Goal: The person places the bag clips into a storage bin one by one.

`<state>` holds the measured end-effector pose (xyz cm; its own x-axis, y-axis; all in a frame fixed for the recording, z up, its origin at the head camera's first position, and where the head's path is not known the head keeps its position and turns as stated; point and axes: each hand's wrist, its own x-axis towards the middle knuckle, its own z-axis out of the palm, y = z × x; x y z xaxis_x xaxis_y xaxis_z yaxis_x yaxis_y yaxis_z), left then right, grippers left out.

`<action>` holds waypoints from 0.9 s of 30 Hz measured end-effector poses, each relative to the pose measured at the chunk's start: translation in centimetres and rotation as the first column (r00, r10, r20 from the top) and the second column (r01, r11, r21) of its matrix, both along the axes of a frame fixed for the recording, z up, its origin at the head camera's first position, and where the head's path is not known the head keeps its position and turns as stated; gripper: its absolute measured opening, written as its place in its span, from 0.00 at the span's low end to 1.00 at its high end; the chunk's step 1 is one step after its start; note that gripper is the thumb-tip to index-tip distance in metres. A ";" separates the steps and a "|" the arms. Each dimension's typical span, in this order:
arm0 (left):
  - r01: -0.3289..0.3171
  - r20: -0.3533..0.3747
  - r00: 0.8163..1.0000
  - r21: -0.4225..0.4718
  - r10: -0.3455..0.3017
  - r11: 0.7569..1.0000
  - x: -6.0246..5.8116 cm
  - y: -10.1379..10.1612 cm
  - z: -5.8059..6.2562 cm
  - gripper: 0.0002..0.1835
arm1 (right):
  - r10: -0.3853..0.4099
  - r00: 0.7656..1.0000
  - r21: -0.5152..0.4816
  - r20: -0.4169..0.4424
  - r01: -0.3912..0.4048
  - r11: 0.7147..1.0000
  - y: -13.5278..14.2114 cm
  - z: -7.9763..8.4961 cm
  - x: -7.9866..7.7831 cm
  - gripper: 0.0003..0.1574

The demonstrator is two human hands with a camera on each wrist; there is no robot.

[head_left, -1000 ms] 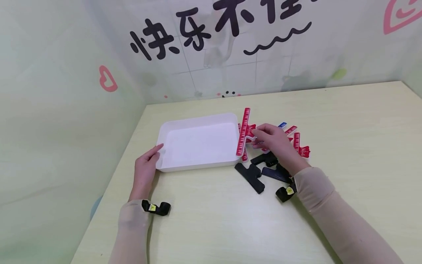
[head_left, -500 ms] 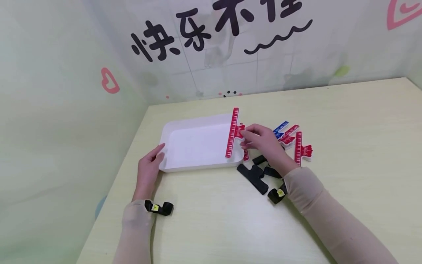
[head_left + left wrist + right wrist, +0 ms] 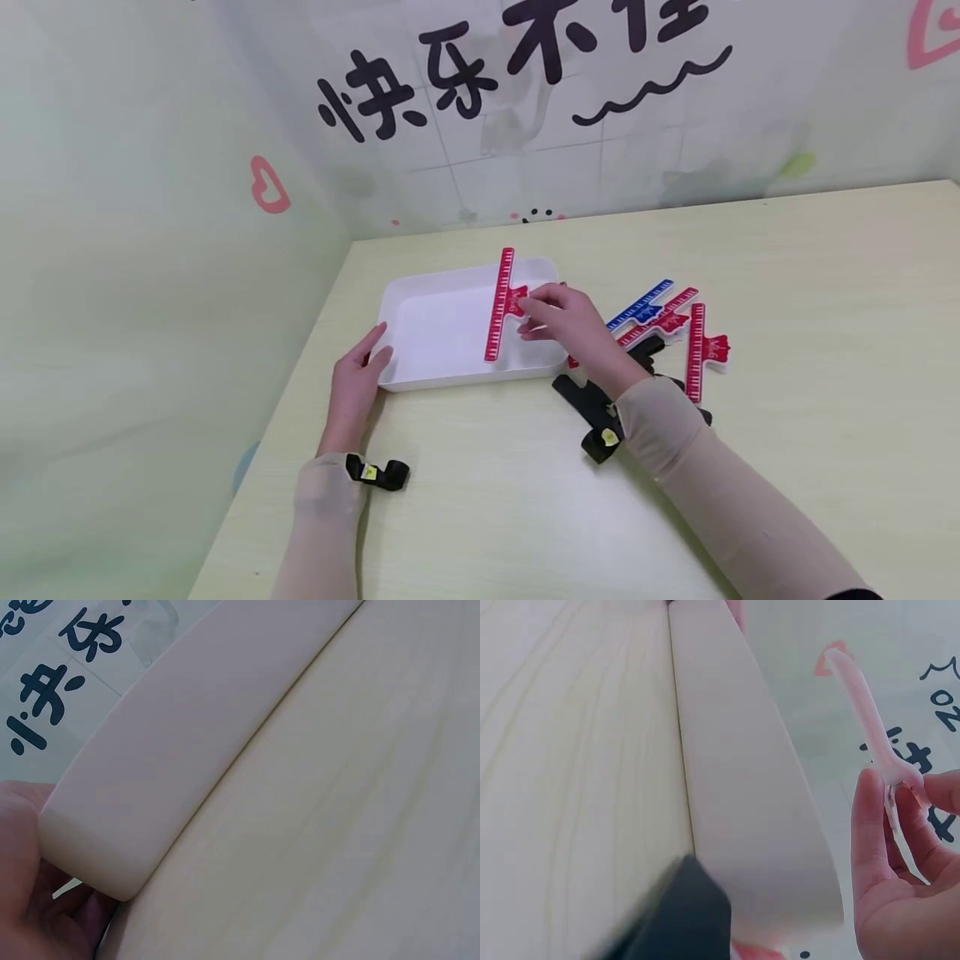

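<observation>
My right hand (image 3: 572, 325) pinches a red clip (image 3: 500, 304) by its handle; the clip's long bar carries a piano-key pattern. It hangs over the right part of a white tray (image 3: 435, 325). Seen in the right wrist view, the clip (image 3: 866, 705) is held between thumb and fingertips, above the tray's side wall (image 3: 742, 765). My left hand (image 3: 355, 383) grips the tray's left end. In the left wrist view its fingers (image 3: 67, 915) curl behind the tray's corner (image 3: 97, 862).
Right of the tray lie a blue clip (image 3: 641, 310), red clips (image 3: 696, 354) and several black clips (image 3: 581, 400), partly hidden by my right arm. Part of another red clip (image 3: 573, 362) shows at the tray's right edge. A printed cloth (image 3: 660, 150) hangs behind the table.
My right hand has carried the red clip leftward, from the tray's right rim to over its inside, uncovering more of the blue and red clips. The left hand keeps its hold on the tray.
</observation>
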<state>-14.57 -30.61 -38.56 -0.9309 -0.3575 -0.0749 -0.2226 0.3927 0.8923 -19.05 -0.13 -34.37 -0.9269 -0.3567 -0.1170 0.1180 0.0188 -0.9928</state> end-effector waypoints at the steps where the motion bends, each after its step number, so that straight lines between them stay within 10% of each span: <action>1: 0.001 0.000 1.000 0.002 -0.001 1.000 0.0 0.0 0.0 0.21 | 0.007 1.000 -0.006 0.002 -0.007 1.000 -0.4 0.1 0.0 0.22; 27: -0.010 0.016 1.000 -0.046 0.011 0.999 0.1 0.2 -0.2 0.19 | 0.039 0.994 -0.053 0.098 -0.034 0.998 -7.2 -1.3 -1.1 0.14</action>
